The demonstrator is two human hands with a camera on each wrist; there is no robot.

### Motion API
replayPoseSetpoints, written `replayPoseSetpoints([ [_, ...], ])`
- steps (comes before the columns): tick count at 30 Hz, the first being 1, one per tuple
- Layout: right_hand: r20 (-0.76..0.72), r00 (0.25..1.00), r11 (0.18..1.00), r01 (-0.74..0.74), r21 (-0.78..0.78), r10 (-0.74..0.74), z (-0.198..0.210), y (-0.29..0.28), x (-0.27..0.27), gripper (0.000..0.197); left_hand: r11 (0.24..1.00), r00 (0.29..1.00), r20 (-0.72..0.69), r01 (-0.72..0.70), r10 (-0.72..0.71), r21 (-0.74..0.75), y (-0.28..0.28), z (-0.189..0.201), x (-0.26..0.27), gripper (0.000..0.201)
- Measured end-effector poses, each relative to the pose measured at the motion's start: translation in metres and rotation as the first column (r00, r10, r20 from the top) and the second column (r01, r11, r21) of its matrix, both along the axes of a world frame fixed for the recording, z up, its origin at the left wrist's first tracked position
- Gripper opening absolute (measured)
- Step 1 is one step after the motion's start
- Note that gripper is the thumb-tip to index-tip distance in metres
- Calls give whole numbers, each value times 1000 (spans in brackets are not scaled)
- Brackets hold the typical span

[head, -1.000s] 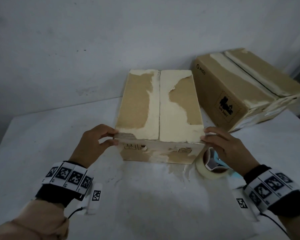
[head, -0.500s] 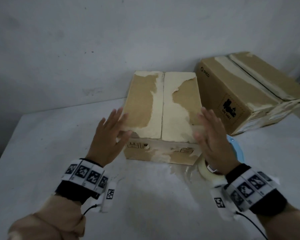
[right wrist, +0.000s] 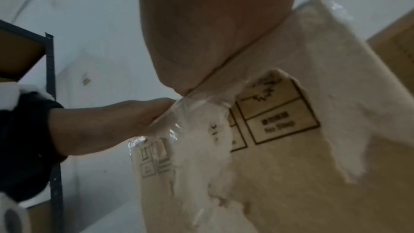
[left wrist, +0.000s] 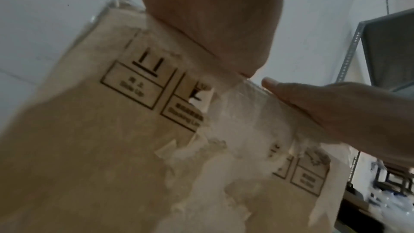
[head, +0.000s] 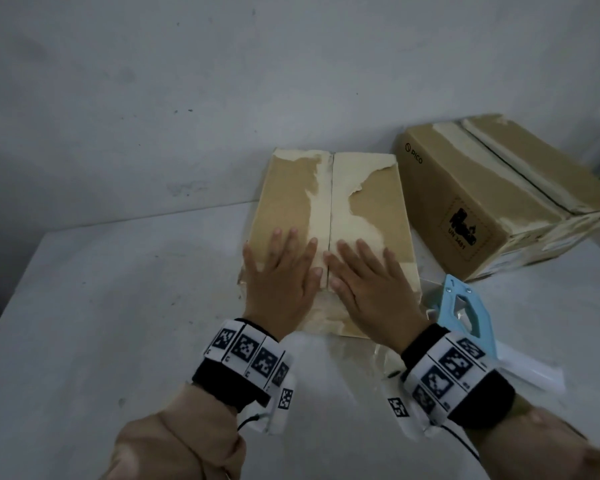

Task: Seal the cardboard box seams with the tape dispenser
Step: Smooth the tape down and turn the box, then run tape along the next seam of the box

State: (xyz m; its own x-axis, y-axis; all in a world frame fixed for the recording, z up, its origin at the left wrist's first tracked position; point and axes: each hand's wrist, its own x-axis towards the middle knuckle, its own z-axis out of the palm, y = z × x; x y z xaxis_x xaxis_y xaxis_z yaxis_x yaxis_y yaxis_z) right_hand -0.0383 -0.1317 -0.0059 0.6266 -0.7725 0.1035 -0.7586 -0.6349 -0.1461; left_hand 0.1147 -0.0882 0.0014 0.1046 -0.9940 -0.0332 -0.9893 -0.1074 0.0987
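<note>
My fingers: left hand (head: 278, 271) and right hand (head: 368, 278) both flat, fingers straight, pressing the two top flaps of the cardboard box (head: 371, 209) either side of its centre seam (head: 330, 202), grasping nothing; the box sits on the white table (head: 101, 306). Handling, judged: flaps stiff but springy, torn paper skin fragile, box probably light; contents hidden. Tape dispenser (head: 465, 313): just right of the box, untouched; second box (head: 492, 195) beyond it, contents hidden.
</note>
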Motion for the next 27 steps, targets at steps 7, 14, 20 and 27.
replayPoseSetpoints([
  [7, -51, 996, 997, 81, 21, -79, 0, -8, -26, 89, 994, 993, -53, -104, 105, 13, 5, -6, 19, 84],
  [14, 430, 792, 819, 146, 555, -433, -11, -14, -49, 90, 949, 890, -330, -303, 315, 88, 8, 8, 26, 76],
  [20, 627, 643, 809, -18, 587, -440, -15, 4, -63, 98, 930, 913, -198, -368, 357, -18, 8, 15, 18, 59],
  [27, 589, 658, 882, 319, 348, -470, -42, 4, -114, 98, 939, 933, -109, -340, 343, 41, -10, 3, 18, 66],
])
